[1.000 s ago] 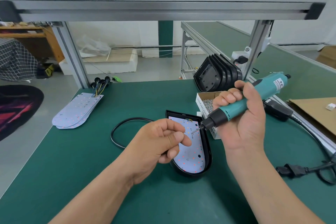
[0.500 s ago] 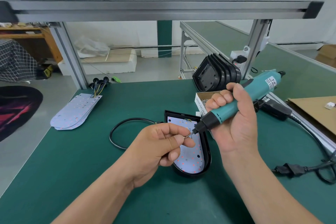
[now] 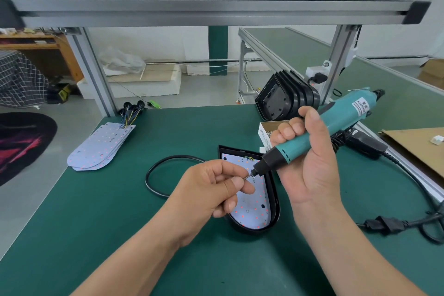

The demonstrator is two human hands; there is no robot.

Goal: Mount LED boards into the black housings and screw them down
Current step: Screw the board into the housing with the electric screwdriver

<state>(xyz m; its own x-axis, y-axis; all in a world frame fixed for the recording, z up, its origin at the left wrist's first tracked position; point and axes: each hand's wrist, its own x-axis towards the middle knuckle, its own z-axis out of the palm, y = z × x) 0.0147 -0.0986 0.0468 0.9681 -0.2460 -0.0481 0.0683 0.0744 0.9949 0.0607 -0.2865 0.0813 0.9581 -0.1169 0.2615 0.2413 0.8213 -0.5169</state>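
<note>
A black housing (image 3: 274, 202) lies on the green table with a white LED board (image 3: 254, 211) seated in it. My right hand (image 3: 310, 166) grips a teal electric screwdriver (image 3: 319, 132), its bit slanting down-left over the board. My left hand (image 3: 213, 187) is raised above the housing and pinches a small screw against the bit's tip; the screw itself is barely visible. A black cable (image 3: 153, 175) loops out from the housing's left side.
A stack of spare LED boards (image 3: 98, 146) with wires lies at the far left. Several empty black housings (image 3: 286, 96) stand at the back right beside a cardboard box of screws (image 3: 264, 130). A power adapter (image 3: 362, 144) and its cord (image 3: 384, 224) trail on the right.
My right hand brought the screwdriver down and left until its bit met my left fingers. My left hand stayed above the housing, now pinching at the bit tip.
</note>
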